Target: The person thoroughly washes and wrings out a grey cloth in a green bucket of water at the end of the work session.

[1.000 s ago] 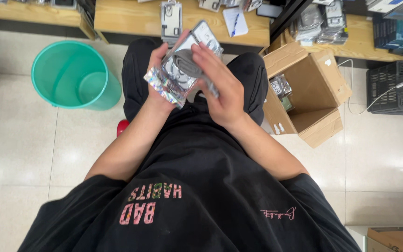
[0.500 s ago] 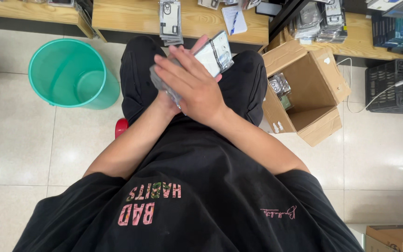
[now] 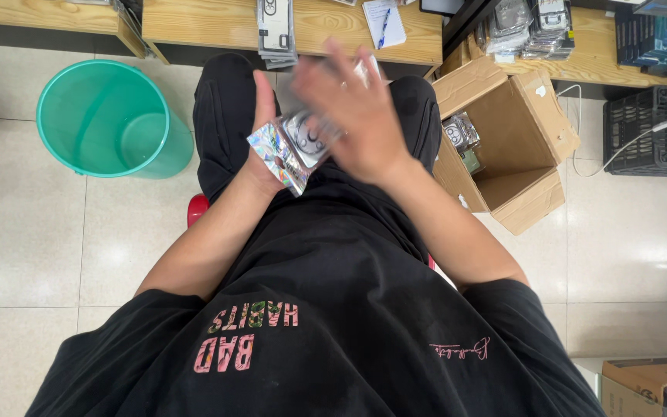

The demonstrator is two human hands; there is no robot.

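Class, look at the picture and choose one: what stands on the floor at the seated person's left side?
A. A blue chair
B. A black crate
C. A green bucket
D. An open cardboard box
C. The green bucket stands on the tiled floor beside the person's left leg, while the open cardboard box and the black crate are on the other side.

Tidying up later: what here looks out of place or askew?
Nothing is spilled or broken. The cardboard box sits skewed beside the person's knee, flaps splayed, a few packets inside. The left hand grips a shiny stack of packets; the right hand is blurred above it.
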